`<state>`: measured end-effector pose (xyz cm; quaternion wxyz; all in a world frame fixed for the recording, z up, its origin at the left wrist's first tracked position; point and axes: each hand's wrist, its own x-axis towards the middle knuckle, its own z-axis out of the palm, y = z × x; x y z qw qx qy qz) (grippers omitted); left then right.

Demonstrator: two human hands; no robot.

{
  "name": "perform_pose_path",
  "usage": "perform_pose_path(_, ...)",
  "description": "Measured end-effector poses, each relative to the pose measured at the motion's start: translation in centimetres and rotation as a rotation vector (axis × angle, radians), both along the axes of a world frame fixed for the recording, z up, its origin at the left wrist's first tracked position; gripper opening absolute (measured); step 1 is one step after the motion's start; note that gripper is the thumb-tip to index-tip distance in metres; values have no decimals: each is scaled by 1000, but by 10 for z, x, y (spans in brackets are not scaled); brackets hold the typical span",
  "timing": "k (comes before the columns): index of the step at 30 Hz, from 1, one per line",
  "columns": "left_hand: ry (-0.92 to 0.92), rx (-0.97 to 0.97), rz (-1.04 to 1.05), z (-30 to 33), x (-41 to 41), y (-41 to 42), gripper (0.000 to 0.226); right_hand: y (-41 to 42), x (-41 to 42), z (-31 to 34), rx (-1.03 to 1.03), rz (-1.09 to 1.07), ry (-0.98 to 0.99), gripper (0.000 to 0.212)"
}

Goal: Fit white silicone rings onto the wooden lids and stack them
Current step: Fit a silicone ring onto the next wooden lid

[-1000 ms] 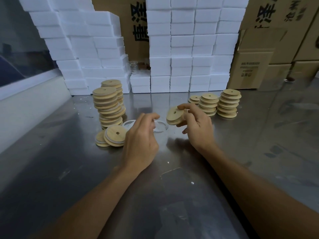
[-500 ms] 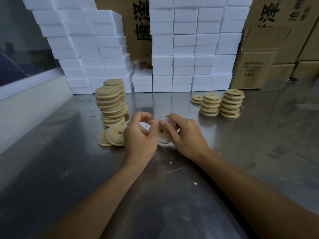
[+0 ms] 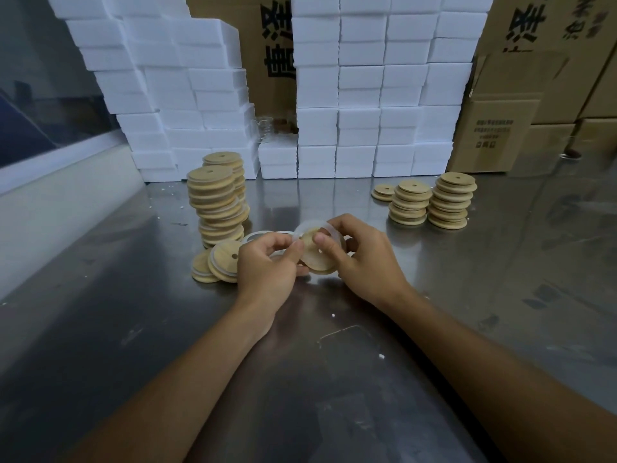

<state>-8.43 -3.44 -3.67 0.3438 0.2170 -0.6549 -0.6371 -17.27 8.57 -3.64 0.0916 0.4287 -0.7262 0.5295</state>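
Over steel table [image 3: 133,329], both hands pinch wooden lid [image 3: 315,259] between them

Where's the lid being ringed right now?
Head view, centre: the wooden lid is held above the steel table between the left hand and right hand, right of the leaning ringed lids.

Dim, even indoor light from above. The brushed steel table [image 3: 500,295] shows soft, smeared reflections of the white foam blocks [image 3: 360,95] along its far edge. Wide-angle bending curves the frame edges. The forearms at the near edge look soft; shadows are faint.
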Motion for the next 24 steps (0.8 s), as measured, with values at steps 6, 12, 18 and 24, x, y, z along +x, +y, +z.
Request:
perform_pose_path(6,3,5,21,-1,-2,0,22,2,1,2,-39,-31,-62,11)
perform_pose_path(12,2,-11,29,0,-2,0,27,2,1,4,-36,-28,-80,9)
perform_pose_path(18,5,-41,12,0,-1,1,23,2,2,4,-38,-32,-72,9)
perform_pose_path(24,40,-129,-17,-2,3,-1,26,-1,4,2,-60,-8,-42,6)
